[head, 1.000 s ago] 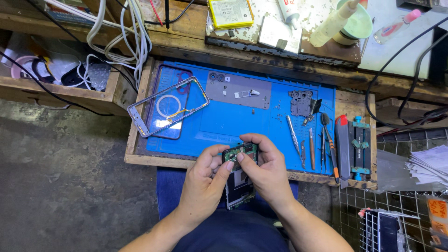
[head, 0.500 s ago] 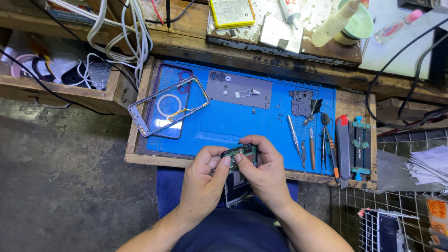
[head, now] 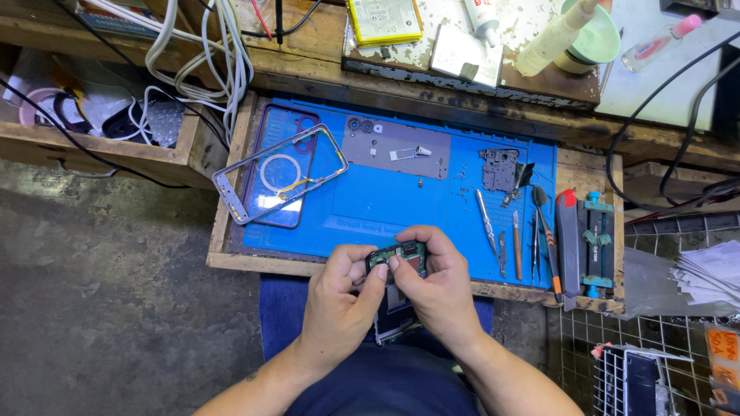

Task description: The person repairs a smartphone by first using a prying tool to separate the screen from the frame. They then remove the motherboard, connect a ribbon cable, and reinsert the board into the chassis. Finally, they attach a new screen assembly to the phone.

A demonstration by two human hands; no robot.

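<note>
Both hands, left hand (head: 339, 296) and right hand (head: 439, 285), have fingers clamped on a small circuit board (head: 398, 257); gripping its edges over the blue mat (head: 385, 204) seems safest.

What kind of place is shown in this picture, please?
Most likely a phone repair bench. A blue work mat carries a bare phone frame and a row of hand tools, while the left hand and right hand hold a small circuit board.

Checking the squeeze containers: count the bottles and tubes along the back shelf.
3: a white tube at the top edge, a cream nozzle bottle beside it, a clear pink-capped bottle farther right. Others may lie outside the frame.
</note>
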